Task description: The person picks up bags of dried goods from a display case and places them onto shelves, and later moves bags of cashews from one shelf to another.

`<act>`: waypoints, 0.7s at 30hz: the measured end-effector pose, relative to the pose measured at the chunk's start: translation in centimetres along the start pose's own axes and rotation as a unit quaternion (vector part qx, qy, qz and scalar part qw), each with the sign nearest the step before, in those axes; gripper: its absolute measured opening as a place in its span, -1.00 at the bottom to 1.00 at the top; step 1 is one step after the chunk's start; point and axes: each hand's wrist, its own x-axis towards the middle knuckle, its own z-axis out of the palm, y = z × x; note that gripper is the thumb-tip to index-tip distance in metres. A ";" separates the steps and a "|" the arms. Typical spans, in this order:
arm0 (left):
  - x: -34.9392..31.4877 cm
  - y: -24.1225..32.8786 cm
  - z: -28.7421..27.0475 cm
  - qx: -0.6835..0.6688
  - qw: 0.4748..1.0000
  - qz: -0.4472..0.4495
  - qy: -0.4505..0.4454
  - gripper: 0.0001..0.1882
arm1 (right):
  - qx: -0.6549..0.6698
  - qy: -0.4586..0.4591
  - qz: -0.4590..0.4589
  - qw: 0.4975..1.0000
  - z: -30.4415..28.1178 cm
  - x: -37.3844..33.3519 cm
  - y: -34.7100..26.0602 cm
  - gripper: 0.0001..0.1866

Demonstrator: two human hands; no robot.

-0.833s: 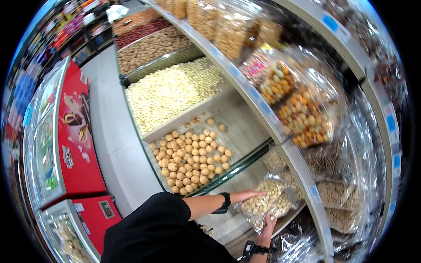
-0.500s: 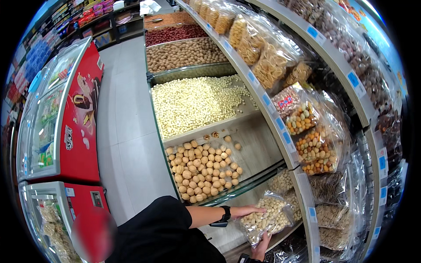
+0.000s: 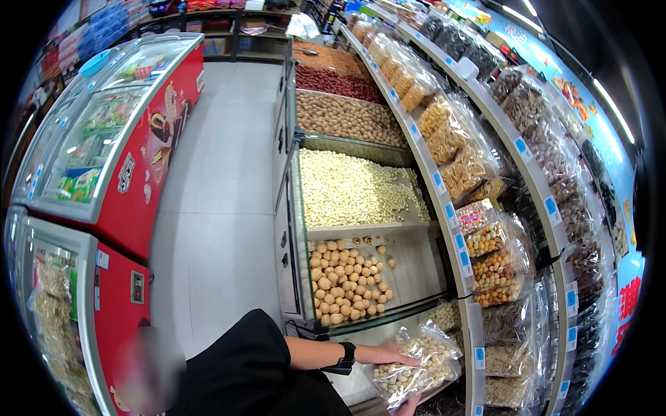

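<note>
My left hand [image 3: 390,355], with a black watch [image 3: 346,357] on its wrist, lies along the top of a clear bag of pale nuts [image 3: 420,367] and grips it. Only the fingers of my right hand [image 3: 409,405] show at the lower edge, holding the same bag from underneath. The bag sits in front of the lowest shelf of bagged goods [image 3: 510,360], just below a glass bin of round light-brown nuts [image 3: 347,281].
Glass-fronted bins of white kernels [image 3: 354,187], tan nuts [image 3: 343,116] and red fruit [image 3: 333,80] line the counter. Tilted shelves [image 3: 451,222] above carry bagged snacks. Red chest freezers [image 3: 132,159] stand across a grey floor aisle [image 3: 222,208].
The view has swung up along the aisle, showing more bins and freezers. Both hands stay on the clear bag, which now sits lower in the picture.
</note>
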 end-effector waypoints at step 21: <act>-35.0 -5.7 17.3 0.028 0.916 0.255 0.310 -0.25 | -0.072 -0.367 -0.073 0.925 12.5 -22.1 2.3 -0.21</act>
